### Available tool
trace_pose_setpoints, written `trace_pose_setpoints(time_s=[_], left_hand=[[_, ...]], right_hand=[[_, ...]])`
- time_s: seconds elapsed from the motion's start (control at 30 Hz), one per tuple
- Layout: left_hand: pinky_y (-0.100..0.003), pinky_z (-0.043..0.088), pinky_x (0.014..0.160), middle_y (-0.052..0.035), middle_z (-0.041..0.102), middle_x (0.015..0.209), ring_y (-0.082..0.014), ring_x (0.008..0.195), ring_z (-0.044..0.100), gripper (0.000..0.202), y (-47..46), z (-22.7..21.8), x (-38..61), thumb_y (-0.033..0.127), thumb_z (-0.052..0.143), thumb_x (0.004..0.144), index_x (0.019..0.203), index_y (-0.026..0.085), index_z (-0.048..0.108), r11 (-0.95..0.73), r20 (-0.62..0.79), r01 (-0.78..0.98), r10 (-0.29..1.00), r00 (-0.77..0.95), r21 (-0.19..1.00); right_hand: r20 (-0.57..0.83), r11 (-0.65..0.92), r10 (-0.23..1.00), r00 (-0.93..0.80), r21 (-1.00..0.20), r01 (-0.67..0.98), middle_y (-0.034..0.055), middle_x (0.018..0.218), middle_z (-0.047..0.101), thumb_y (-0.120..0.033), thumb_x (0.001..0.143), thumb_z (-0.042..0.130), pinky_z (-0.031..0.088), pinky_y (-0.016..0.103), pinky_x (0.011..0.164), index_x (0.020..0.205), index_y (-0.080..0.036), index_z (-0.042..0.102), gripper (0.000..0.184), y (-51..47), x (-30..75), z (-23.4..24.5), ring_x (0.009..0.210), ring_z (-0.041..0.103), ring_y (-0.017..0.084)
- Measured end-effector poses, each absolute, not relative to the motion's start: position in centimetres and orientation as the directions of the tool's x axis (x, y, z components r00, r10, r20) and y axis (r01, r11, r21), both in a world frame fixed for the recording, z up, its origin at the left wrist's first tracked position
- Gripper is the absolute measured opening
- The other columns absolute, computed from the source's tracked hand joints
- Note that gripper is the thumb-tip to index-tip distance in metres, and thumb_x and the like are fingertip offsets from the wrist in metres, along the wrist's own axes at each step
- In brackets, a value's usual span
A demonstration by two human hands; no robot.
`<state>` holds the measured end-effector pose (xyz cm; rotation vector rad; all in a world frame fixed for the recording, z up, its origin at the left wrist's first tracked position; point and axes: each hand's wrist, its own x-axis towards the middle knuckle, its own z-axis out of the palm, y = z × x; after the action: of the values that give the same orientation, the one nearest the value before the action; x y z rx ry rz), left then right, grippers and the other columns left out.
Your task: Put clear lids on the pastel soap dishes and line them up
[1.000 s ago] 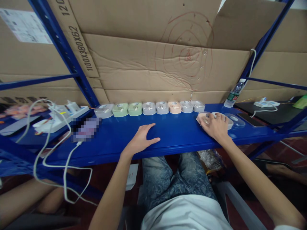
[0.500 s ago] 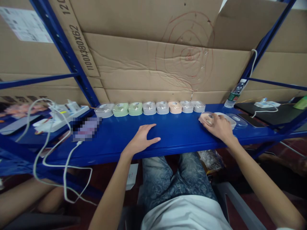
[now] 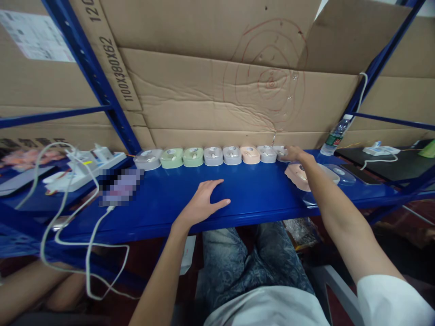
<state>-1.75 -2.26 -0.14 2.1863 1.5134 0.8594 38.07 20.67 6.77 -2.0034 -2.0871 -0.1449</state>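
A row of small lidded plastic boxes stands along the back of the blue shelf: grey, green (image 3: 193,157) and peach (image 3: 250,155), with clear tops and small light-coloured items in them. My right hand (image 3: 296,154) reaches to the right end of the row, with its fingers closed round the last grey box (image 3: 281,153), which they partly cover. Under my right forearm lie a peach box (image 3: 296,176) and, partly hidden, a whitish tray (image 3: 330,174). My left hand (image 3: 205,198) rests open by the shelf's front edge, holding nothing, thumb and fingers apart.
A clear lid (image 3: 343,175), a dark phone (image 3: 360,174) and a water bottle (image 3: 336,136) are on the right. On the left lie a phone (image 3: 122,186) with a white cable (image 3: 90,253) and a power strip (image 3: 84,174). Cardboard (image 3: 204,90) closes off the back.
My right hand has left the peach box and moved back and left to the last grey box in the row. My left hand stays open in nearly the same place.
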Motion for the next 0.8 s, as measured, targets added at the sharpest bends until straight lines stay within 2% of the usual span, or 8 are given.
trace_pose_setpoints(time_s=[0.1, 0.23, 0.37, 0.5, 0.6, 0.67, 0.73, 0.8], left_hand=[[-0.053, 0.037, 0.122, -0.0082, 0.052, 0.156, -0.033, 0.15, 0.038, 0.073, -2.1, -0.4, -1.8, 0.067, 0.065, 0.092, 0.153, 0.031, 0.049, -0.381, 0.296, 0.715, 0.922, 0.248, 0.587], [-0.053, 0.037, 0.122, -0.0079, 0.054, 0.154, -0.0331, 0.149, 0.04, 0.071, -2.0, -0.6, -1.8, 0.066, 0.065, 0.092, 0.152, 0.031, 0.051, -0.402, 0.325, 0.712, 0.911, 0.252, 0.575], [-0.053, 0.037, 0.122, -0.0081, 0.053, 0.155, -0.0329, 0.15, 0.039, 0.071, -2.1, -0.4, -1.9, 0.066, 0.064, 0.093, 0.152, 0.03, 0.05, -0.39, 0.311, 0.72, 0.917, 0.249, 0.574], [-0.052, 0.036, 0.122, -0.0078, 0.053, 0.155, -0.0326, 0.15, 0.039, 0.071, -2.3, -0.1, -1.8, 0.066, 0.063, 0.093, 0.152, 0.029, 0.05, -0.378, 0.298, 0.728, 0.923, 0.245, 0.572], [-0.052, 0.037, 0.122, -0.0087, 0.053, 0.156, -0.0327, 0.149, 0.04, 0.072, -2.2, -0.1, -1.7, 0.067, 0.063, 0.093, 0.153, 0.029, 0.049, -0.375, 0.298, 0.734, 0.923, 0.242, 0.567], [-0.053, 0.038, 0.12, -0.0098, 0.053, 0.155, -0.0336, 0.148, 0.042, 0.075, -2.2, -0.1, -1.7, 0.067, 0.063, 0.093, 0.155, 0.029, 0.046, -0.369, 0.302, 0.729, 0.925, 0.229, 0.577], [-0.054, 0.039, 0.119, -0.0111, 0.053, 0.155, -0.035, 0.146, 0.044, 0.078, -2.2, 0.0, -1.6, 0.067, 0.063, 0.093, 0.158, 0.03, 0.041, -0.352, 0.299, 0.72, 0.932, 0.206, 0.598], [-0.056, 0.038, 0.118, -0.0132, 0.052, 0.155, -0.0363, 0.146, 0.045, 0.085, -2.2, 0.0, -1.6, 0.068, 0.063, 0.093, 0.162, 0.029, 0.033, -0.333, 0.298, 0.711, 0.938, 0.179, 0.62]], right_hand=[[0.144, -0.061, 0.986, 0.083, -0.154, 0.986, 0.0257, 0.132, 0.061, -0.059, 0.081, 0.078, 0.056, 0.044, 0.082, 0.147, -0.012, 0.048, 0.086, 20.7, 38.5, 6.0, 0.108, 0.066, 0.035], [0.103, -0.138, 0.982, 0.161, -0.199, 0.97, 0.0287, 0.137, 0.056, -0.059, 0.081, 0.08, 0.055, 0.042, 0.087, 0.147, -0.009, 0.042, 0.091, 20.3, 38.6, 6.0, 0.115, 0.064, 0.034], [0.17, -0.151, 0.965, 0.199, -0.26, 0.954, 0.0291, 0.134, 0.058, -0.063, 0.09, 0.068, 0.051, 0.043, 0.095, 0.144, -0.005, 0.042, 0.083, 20.2, 38.9, 6.4, 0.119, 0.062, 0.033], [0.3, -0.145, 0.92, 0.251, -0.335, 0.931, 0.0294, 0.132, 0.06, -0.058, 0.093, 0.065, 0.047, 0.046, 0.1, 0.141, -0.004, 0.045, 0.075, 20.0, 39.7, 7.2, 0.122, 0.06, 0.038], [0.461, -0.047, 0.854, 0.239, -0.389, 0.92, 0.0273, 0.128, 0.064, -0.052, 0.096, 0.057, 0.046, 0.046, 0.101, 0.139, -0.004, 0.046, 0.065, 19.0, 39.1, 8.2, 0.121, 0.06, 0.039], [0.555, 0.077, 0.814, 0.172, -0.396, 0.915, 0.0244, 0.125, 0.065, -0.049, 0.096, 0.053, 0.046, 0.045, 0.1, 0.14, -0.007, 0.045, 0.061, 17.6, 37.6, 8.6, 0.117, 0.06, 0.037], [0.624, 0.264, 0.781, 0.03, -0.373, 0.89, 0.0208, 0.126, 0.066, -0.048, 0.095, 0.053, 0.047, 0.045, 0.099, 0.141, -0.011, 0.045, 0.059, 15.4, 35.2, 8.5, 0.115, 0.06, 0.036], [0.657, 0.488, 0.73, -0.187, -0.311, 0.816, 0.0188, 0.13, 0.064, -0.048, 0.094, 0.056, 0.047, 0.047, 0.102, 0.141, -0.015, 0.046, 0.058, 12.7, 32.3, 7.6, 0.117, 0.059, 0.036]])
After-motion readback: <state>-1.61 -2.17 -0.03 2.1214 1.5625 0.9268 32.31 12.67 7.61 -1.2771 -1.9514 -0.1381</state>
